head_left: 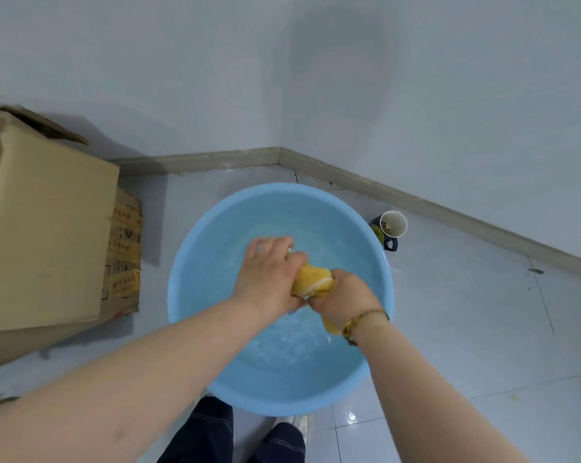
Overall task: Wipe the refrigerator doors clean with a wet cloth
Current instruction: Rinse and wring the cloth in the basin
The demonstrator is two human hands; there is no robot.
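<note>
I hold the yellow cloth (313, 281) with both hands, right over the blue basin (195, 262). My left hand (269, 275) grips one end and my right hand (344, 297) grips the other end — both are closed tight around it. I think I am squeezing the water out, and I keep it over the basin so the drips fall in the water and not on the floor (466, 329).

The cloth is rolled up into a fat roll. Its long way runs from my left hand across to my right hand, tipped a little, with the left end farther from me. A short yellow tail (330, 326) hangs down under my right wrist, by my bracelet (366, 320).

The basin sits on the floor near the corner of the room. A big cardboard box (48, 228) stands to my left, well apart from my hands. A white cup (394, 223) sits just beside the basin on the right.

I cannot see the fridge from here, so the doors are not wiped yet. The cloth has to be damp, not dripping, before I go.
</note>
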